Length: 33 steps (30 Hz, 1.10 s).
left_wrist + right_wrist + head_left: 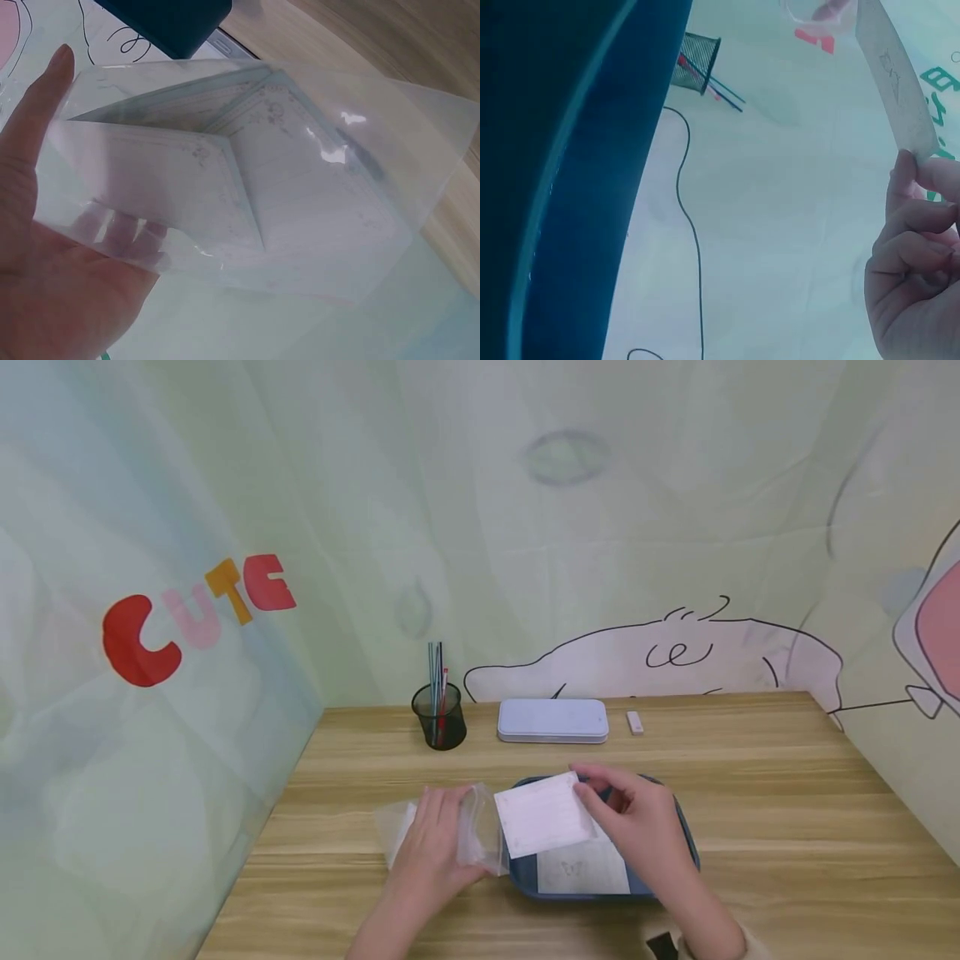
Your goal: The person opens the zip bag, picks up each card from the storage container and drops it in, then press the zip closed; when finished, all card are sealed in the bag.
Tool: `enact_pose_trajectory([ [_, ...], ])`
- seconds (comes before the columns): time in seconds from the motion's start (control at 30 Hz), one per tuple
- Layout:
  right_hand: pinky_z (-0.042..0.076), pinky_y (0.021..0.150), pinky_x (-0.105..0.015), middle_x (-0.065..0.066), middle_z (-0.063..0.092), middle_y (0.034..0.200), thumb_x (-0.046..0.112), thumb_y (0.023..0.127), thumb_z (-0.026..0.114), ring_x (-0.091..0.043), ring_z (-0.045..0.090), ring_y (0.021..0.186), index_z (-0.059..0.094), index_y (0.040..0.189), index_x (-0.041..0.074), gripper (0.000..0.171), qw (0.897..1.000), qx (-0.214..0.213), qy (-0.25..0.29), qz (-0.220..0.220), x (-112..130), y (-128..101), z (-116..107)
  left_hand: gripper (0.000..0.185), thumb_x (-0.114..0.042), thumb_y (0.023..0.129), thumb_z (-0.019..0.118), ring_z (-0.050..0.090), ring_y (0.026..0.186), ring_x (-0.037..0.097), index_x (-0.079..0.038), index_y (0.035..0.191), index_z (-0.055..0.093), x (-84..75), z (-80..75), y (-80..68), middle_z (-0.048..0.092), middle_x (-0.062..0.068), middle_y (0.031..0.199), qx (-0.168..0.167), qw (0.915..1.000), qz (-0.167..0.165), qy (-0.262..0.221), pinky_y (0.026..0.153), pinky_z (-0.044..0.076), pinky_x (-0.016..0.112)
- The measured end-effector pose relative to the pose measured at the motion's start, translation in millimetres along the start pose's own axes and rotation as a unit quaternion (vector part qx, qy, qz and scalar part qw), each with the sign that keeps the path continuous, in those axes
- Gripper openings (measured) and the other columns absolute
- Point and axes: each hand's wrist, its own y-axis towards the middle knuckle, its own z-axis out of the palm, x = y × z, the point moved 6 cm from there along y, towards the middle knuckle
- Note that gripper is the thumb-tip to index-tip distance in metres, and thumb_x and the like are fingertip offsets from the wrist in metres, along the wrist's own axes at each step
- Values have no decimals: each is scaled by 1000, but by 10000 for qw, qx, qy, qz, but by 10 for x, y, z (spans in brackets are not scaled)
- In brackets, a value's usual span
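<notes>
My left hand grips a clear plastic bag by its open end, the thumb on one side and the fingers on the other. Several pale printed paper cards lie inside the bag. Between thumb and fingertips, my right hand pinches a white card by its edge, just outside the bag's mouth. The right wrist view shows a faint drawing on the back of that card. Below it, a card with a butterfly print lies in a dark blue tray.
At the back of the wooden table stand a black mesh pen cup with several pencils, a pale blue case and a small white eraser. A printed cloth hangs behind. A small black object shows near my right wrist.
</notes>
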Motion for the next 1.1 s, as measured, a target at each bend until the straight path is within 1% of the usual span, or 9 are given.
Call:
enact_pose_trajectory([
  [0.13,41,44,-22,17,62,75,12,82,77,-9,48,54,74,105,21,25,9999,96,-66,59,5,-18,92,105,-35,39,95,48,97,24,1,126,49,-11,-7,2,53,9,109,-79,9999,72,-22,107,36,40],
  [0.2,41,44,-22,17,62,75,14,82,76,-9,48,54,74,106,20,24,9998,129,-83,97,7,-26,136,105,-34,40,95,48,97,24,0,127,48,-14,-5,3,52,8,109,-56,10000,59,-3,104,39,39],
  [0.3,41,43,-22,18,62,75,16,82,77,-8,48,53,74,106,19,24,9998,111,-77,120,16,-36,190,104,-34,41,95,48,99,23,0,127,48,-15,-1,4,52,8,111,24,10000,-9,7,104,39,37],
  [0.4,41,42,-23,18,62,76,16,83,76,-8,49,53,75,106,19,23,9999,72,35,87,32,-45,230,105,-34,41,95,47,100,22,0,128,48,-17,2,1,52,8,112,94,9999,-57,11,101,41,34],
  [0.5,41,42,-23,18,62,76,15,83,76,-8,49,53,75,106,19,23,9998,58,173,72,37,-47,262,105,-34,41,95,47,99,21,0,128,48,-21,2,-3,52,8,111,92,9999,-37,23,97,44,33],
  [0.73,39,40,-23,17,63,75,15,83,75,-9,48,51,75,104,22,22,9988,146,416,199,19,-40,340,104,-32,39,95,49,97,24,2,125,49,-32,-7,-3,53,9,108,-124,9998,148,101,101,41,35],
  [0.8,39,39,-23,16,63,75,14,83,76,-9,48,51,75,103,23,22,9984,160,496,234,19,-39,360,104,-33,38,95,49,97,23,2,125,49,-32,-7,-3,53,9,108,-149,9997,156,104,102,40,35],
  [0.97,38,39,-22,14,64,75,15,83,76,-10,47,50,75,102,22,20,9968,198,691,352,12,-37,412,106,-37,39,95,49,99,23,1,126,48,-26,5,1,53,8,109,-4,9999,35,114,104,39,35],
  [1.1,36,39,-21,13,63,75,18,83,76,-11,47,51,76,102,22,19,9959,248,752,443,4,-39,460,106,-38,40,95,49,99,23,0,127,48,-24,10,2,53,8,110,60,9999,-7,132,102,40,35],
])
